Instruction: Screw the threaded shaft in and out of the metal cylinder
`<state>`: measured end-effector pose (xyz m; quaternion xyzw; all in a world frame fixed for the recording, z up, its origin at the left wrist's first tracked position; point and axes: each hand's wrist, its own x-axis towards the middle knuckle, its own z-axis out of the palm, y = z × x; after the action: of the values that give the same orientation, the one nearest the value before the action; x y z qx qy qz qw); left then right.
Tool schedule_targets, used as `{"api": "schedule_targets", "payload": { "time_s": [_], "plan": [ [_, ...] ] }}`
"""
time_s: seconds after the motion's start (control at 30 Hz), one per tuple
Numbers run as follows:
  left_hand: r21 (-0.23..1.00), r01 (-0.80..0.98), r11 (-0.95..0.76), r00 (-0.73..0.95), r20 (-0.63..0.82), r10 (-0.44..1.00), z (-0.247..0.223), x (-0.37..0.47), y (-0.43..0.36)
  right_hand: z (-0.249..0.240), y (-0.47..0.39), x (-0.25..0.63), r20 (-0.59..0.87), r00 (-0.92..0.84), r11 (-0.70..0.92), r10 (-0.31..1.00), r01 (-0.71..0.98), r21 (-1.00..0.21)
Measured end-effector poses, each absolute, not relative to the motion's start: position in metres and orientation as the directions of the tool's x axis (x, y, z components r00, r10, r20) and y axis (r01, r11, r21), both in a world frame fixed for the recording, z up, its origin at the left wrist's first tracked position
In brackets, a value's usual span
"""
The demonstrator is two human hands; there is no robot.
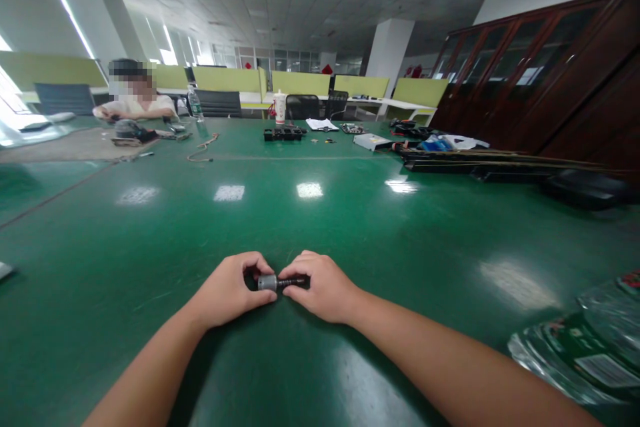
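Low over the green table, a small silver cylinder [268, 282] that looks like a little motor lies between the fingers and thumb of my left hand [227, 290]. Out of its right end runs a thin dark shaft [294, 282] with a ribbed, screw-like look. My right hand [327, 287] pinches this shaft close to the cylinder, fingers above and thumb below. The part is held roughly level. Its left end is dark and partly hidden inside my left hand.
A large clear bottle [583, 340] is at the near right of the green table [280, 207]. Dark long bars [450, 161] and a white box [371, 141] lie at the back right. A black part [284, 134] sits at the back middle. Another person [135, 97] sits far left.
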<state>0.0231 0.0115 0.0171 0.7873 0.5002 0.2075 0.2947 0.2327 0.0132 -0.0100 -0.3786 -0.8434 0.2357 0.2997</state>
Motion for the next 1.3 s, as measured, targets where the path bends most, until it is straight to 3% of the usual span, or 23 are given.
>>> {"api": "schedule_targets", "payload": {
  "time_s": [0.13,1.3],
  "plan": [
    [0.650,0.652,-0.390,0.414,0.127,0.902,0.0135,0.0230,0.0081,-0.0114,0.0141,0.2329,0.325,-0.534,0.602,0.781,0.503,-0.620],
    [0.652,0.627,-0.426,0.465,0.126,0.876,0.0141,0.0198,0.0064,-0.0075,0.0119,0.2345,0.362,-0.536,0.632,0.763,0.499,-0.593]
  ]
}}
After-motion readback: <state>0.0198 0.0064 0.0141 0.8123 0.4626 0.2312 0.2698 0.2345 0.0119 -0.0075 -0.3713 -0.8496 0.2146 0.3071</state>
